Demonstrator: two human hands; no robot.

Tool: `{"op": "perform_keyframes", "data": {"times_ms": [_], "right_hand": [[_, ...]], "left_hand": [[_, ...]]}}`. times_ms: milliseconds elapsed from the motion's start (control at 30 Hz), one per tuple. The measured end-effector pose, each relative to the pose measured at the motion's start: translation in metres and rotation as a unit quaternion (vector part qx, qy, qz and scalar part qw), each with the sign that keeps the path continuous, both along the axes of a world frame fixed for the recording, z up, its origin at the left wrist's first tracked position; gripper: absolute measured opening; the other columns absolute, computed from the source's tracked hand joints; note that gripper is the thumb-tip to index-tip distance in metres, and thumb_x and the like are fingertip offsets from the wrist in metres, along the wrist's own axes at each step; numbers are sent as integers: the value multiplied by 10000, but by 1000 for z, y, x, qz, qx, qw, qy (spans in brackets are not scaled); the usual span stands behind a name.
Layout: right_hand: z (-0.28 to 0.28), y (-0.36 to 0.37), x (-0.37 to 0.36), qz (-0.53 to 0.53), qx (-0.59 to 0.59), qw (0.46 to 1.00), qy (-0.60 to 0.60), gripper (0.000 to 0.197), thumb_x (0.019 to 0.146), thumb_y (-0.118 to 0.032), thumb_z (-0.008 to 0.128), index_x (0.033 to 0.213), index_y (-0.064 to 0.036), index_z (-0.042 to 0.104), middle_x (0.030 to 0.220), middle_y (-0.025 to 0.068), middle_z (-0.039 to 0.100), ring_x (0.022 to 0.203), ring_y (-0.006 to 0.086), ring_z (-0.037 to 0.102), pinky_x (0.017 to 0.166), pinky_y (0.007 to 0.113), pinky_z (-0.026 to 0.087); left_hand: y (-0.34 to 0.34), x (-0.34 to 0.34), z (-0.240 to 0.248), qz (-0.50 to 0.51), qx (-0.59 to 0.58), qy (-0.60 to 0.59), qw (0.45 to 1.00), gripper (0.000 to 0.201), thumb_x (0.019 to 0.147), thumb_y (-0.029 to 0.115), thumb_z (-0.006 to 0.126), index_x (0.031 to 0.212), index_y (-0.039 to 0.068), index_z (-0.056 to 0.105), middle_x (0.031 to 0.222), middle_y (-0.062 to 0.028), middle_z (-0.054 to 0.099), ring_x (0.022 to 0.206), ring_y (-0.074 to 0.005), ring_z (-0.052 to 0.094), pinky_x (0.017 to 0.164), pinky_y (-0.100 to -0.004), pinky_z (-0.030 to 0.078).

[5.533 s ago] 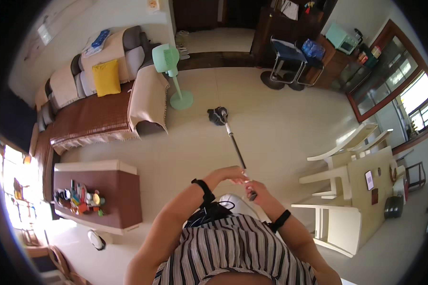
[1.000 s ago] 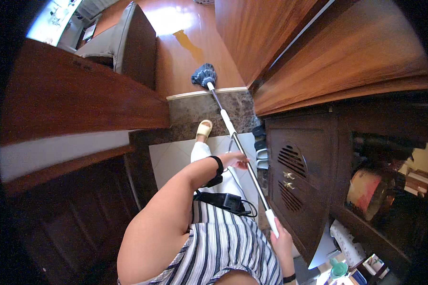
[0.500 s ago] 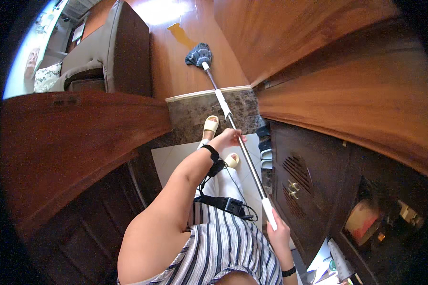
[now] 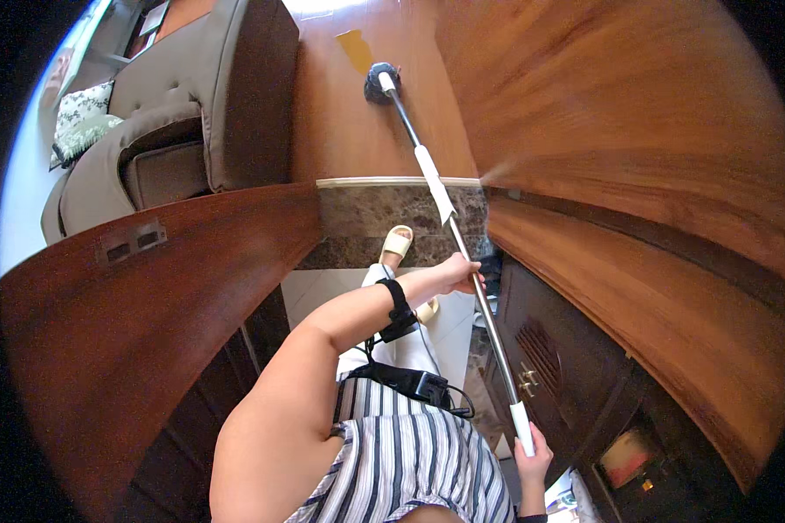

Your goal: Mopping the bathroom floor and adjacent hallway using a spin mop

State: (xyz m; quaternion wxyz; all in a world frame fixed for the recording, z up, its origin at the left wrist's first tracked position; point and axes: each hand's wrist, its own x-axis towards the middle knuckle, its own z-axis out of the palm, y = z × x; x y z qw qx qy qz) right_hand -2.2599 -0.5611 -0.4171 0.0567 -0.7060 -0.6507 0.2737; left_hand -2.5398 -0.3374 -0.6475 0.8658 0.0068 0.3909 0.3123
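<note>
A long mop (image 4: 488, 327) with a silver pole and white grip sections slants across the view from lower right to upper middle. My left hand (image 4: 460, 274) is closed round the bare metal pole at mid-length. Lower down, my right hand (image 4: 533, 451) grips the white end of the handle. The dark, stringy mop head (image 4: 380, 84) rests on the brown wood floor (image 4: 349, 144) beyond the doorway. Just past it lies a yellowish patch (image 4: 355, 50) on the floor, partly hidden by the mop head.
A stone threshold (image 4: 384, 207) crosses the doorway, with my slippered foot (image 4: 397, 244) at its edge. Wooden door panels stand at left (image 4: 148, 270) and right (image 4: 619, 139). Beyond the left one is a brown sofa (image 4: 253, 96). A dark cabinet (image 4: 567, 357) and shoes (image 4: 488, 288) are at right.
The view has shifted, with more of the sofa showing. The mop head now looks bunched and rounder, sitting nearer the yellowish patch. Both hands keep their hold on the pole.
</note>
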Motion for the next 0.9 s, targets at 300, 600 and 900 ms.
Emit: {"op": "perform_keyframes", "data": {"times_ms": [300,600,900], "right_hand": [[-1,32,-75,-17,-75,997,14,460,702,-69,574,1146,-46,459,1027,168,555,885,256,577,745,311,449],[-19,53,-132,-17,-109,992,54,479,731,-93,556,1188,-71,412,911,231,568,805,284,598,664,323,470],[2,38,-123,-57,-187,980,48,485,736,-68,557,1194,-33,402,1064,213,519,940,226,555,754,278,432]], "left_hand": [[29,-21,-41,13,69,113,991,133,819,137,498,786,13,463,633,-98,553,561,-229,594,480,-354,515],[57,-73,-50,68,35,121,990,139,803,97,486,709,-5,484,586,-124,523,499,-264,566,444,-414,500],[31,-51,-48,-9,31,240,970,234,749,133,584,581,-12,510,500,-107,493,437,-225,518,369,-382,395]]}}
